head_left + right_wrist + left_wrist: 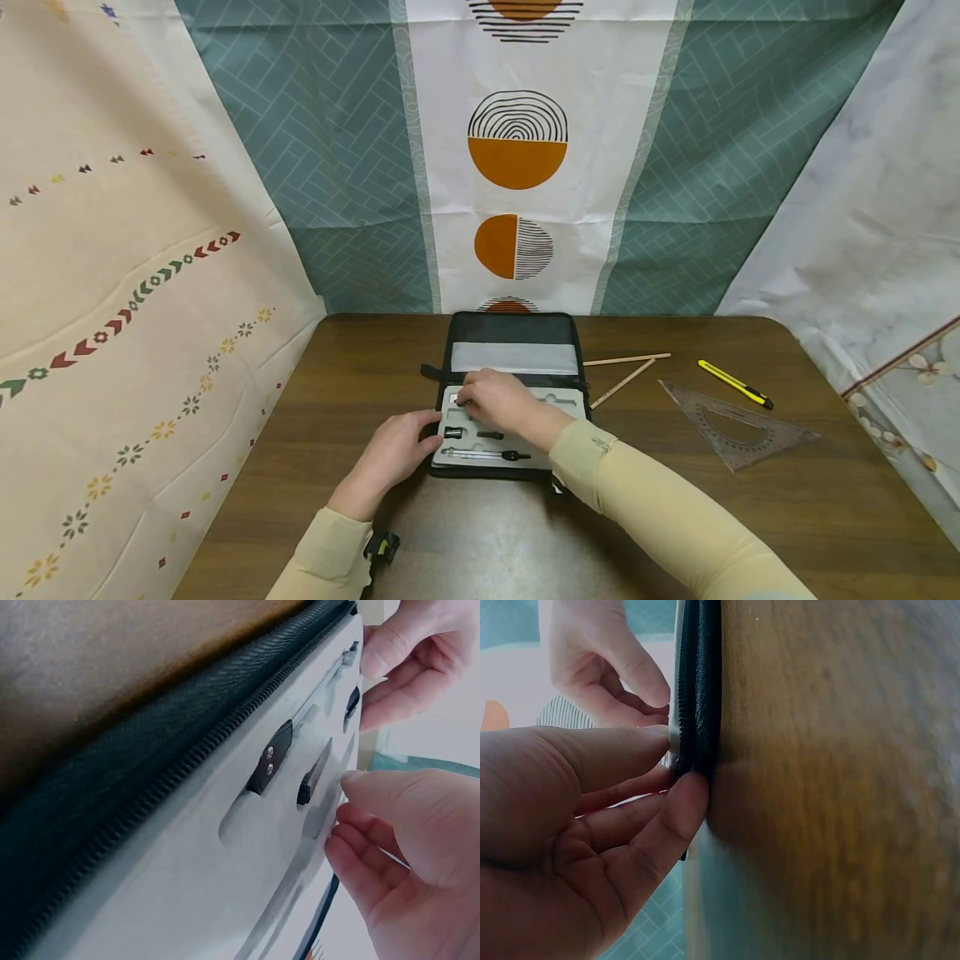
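Observation:
A black zip-up case (509,473) lies open on the table, its lid folded back. Its light grey tray (202,877) carries a drawing compass (487,455) along the near side and small black parts (453,432) in shaped recesses. My left hand (395,451) pinches the case's left edge, thumb over the tray rim and a fingertip against the zip side in the left wrist view. My right hand (498,404) reaches across the tray to its upper left, with bent fingers at the surface. Whether a small piece is between those fingertips is hidden.
Two thin wooden pencils (626,381) lie right of the case. Beyond them are a yellow cutter knife (731,382) and a clear set square (735,425) on the brown table (645,517). Patterned cloths (517,192) hang behind and at both sides.

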The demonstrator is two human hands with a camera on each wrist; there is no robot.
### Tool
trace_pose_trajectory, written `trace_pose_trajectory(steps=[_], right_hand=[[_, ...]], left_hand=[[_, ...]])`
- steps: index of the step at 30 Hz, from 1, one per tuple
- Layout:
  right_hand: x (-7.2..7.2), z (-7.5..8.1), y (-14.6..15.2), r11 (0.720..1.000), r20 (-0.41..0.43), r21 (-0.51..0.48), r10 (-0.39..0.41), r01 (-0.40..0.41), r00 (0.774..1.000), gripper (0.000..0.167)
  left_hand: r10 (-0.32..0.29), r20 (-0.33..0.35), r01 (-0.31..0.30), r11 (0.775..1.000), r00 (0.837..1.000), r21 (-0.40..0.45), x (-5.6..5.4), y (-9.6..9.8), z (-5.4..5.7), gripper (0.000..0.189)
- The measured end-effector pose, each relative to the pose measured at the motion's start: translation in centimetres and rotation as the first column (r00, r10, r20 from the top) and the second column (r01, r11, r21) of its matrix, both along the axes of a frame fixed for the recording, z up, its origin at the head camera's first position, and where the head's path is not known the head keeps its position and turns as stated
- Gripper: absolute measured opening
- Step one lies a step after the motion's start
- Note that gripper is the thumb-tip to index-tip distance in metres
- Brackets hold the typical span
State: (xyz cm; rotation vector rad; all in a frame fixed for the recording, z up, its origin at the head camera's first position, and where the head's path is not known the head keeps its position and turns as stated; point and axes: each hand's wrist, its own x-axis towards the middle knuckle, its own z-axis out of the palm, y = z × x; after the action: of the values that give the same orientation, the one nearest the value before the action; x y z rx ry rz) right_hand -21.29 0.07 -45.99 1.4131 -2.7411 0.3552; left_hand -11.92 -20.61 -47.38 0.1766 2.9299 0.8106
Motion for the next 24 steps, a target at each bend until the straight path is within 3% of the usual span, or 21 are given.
trace_pose_trajectory(steps=[11,20,24], right_hand=[[0.0,0.0,1.3,0.999,0.018,-0.012,0.036,-0.036,0.999,0.03],[0.0,0.5,3.2,1.0,0.011,0.029,0.005,-0.006,1.0,0.068],[0.1,0.5,4.1,1.0,0.003,0.02,-0.006,0.006,1.0,0.076]], left_hand=[[0.004,0.002,-0.004,1.0,1.0,-0.002,0.1,0.0,-0.1,0.04],[0.003,0.006,-0.003,1.0,1.0,0.0,0.2,0.0,0.0,0.042],[0.003,0.005,-0.003,1.0,1.0,-0.006,0.1,0.0,0.1,0.042]])
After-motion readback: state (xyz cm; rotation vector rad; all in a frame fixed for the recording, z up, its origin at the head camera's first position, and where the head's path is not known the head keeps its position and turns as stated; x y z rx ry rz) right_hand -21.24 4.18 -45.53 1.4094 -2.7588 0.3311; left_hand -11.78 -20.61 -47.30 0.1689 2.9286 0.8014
